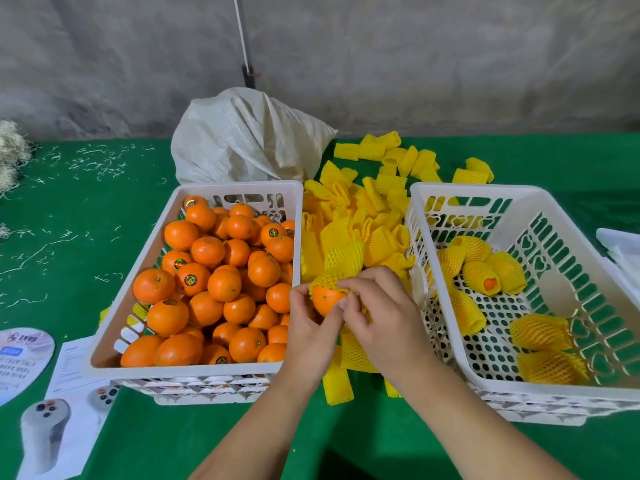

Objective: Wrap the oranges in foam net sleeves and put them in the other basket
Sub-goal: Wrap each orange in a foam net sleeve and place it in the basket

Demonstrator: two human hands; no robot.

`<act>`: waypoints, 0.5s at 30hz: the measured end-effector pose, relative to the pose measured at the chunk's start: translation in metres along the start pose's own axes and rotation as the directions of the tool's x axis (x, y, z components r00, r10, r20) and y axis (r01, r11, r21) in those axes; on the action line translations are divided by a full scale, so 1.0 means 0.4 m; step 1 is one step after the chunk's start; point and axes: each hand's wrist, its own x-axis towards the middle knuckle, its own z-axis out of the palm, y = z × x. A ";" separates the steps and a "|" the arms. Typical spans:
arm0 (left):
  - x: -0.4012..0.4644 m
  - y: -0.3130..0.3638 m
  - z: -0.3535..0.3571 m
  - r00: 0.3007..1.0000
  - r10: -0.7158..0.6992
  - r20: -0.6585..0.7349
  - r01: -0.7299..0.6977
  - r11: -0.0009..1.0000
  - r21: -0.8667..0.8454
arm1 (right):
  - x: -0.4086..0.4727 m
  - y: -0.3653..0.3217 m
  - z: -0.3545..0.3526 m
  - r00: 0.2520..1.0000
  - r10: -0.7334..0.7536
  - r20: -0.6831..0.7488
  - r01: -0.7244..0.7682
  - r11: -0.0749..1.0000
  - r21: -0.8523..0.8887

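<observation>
Both my hands meet between the two baskets, low over the green cloth point(221, 441). My left hand point(310, 325) has fingers curled round the left and under side of one orange point(325, 301), thumb up by its top edge. My right hand point(377, 313) has fingers bent, tips pinching the rim of a yellow foam sleeve point(323, 283) that caps the top of that orange; lower half of the fruit bare. More of the sleeve may bunch under my right palm, can't tell.

Left of the hands, white basket point(138, 271) piled full of bare oranges point(207, 285), some with round stickers. Right, second white basket point(568, 271) with a handful of sleeved oranges point(479, 275) lying along its far and right sides, one showing orange at its open end.

Between and behind the baskets, loose heap of empty sleeves point(374, 209), spreading out past the right basket's far rim. Further back a white woven sack point(242, 136) against the grey wall.

Near left edge: printed paper fan point(24, 362), leaflets point(69, 410)
</observation>
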 end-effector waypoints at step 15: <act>0.015 0.031 -0.046 0.996 -0.015 0.092 0.018 0.999 -0.032 | 0.015 0.059 0.017 0.988 0.124 0.089 -0.127 0.991 0.031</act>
